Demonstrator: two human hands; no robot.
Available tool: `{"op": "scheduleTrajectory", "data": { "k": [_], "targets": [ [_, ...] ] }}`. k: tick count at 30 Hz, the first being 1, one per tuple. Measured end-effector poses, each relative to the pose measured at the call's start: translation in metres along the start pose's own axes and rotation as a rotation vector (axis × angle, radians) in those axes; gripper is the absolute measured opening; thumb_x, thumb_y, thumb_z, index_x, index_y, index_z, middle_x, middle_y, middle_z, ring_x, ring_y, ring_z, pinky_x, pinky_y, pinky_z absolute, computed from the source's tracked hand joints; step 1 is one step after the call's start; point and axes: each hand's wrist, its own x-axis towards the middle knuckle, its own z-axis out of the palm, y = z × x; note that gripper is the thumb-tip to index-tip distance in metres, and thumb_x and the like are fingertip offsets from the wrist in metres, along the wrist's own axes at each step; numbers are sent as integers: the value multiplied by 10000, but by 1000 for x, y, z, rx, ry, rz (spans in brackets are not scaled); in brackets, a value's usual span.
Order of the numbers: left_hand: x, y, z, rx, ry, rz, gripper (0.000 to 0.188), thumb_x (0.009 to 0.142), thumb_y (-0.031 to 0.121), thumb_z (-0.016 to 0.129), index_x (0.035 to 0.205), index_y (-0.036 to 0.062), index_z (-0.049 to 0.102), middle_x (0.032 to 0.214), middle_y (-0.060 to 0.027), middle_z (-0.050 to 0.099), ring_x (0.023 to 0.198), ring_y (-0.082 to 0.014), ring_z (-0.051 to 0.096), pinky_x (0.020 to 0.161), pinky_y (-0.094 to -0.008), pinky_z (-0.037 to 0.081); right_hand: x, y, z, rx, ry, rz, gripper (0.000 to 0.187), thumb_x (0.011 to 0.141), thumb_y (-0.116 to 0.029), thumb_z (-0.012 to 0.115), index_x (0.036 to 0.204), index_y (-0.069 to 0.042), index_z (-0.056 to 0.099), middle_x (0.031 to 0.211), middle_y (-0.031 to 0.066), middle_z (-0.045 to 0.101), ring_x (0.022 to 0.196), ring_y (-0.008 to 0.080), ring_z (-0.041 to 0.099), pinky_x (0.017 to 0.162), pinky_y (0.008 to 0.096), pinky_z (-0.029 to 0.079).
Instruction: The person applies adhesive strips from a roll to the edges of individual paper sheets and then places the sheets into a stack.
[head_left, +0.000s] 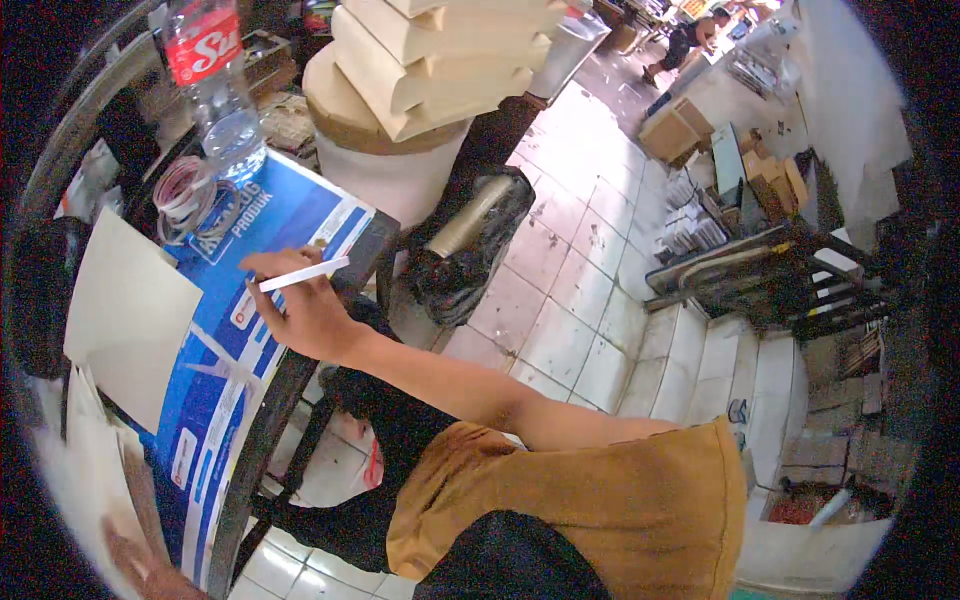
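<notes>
My right hand (312,312) hangs over the blue printed sheet (262,330) covering the table, its fingers closed round a thin white stick (305,274). A cream sheet of paper (135,318) lies on the table to the left of that hand. At the lower left edge, my left hand (150,568) touches or rests beside a pile of loose paper (98,465). It is blurred and partly cut off, so its fingers cannot be made out.
Beyond my right hand are a roll of tape (185,195) and a clear bottle with a red label (215,90). A stack of folded cream paper (430,75) stands on a round white container (385,165). Further off, a person (690,45) bends over beside the tiled floor (560,300).
</notes>
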Motion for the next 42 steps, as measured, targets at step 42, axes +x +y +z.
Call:
{"op": "scheduleTrajectory", "data": {
  "k": [42],
  "targets": [
    [-128,107,14,-222,-504,-16,903,873,440,769,1551,0,367,1371,-172,633,1400,-372,490,1192,-572,260,-45,-124,-16,539,-355,254,436,914,41,705,1324,5,560,941,66,657,847,120,631,791,255,511]
  ]
}}
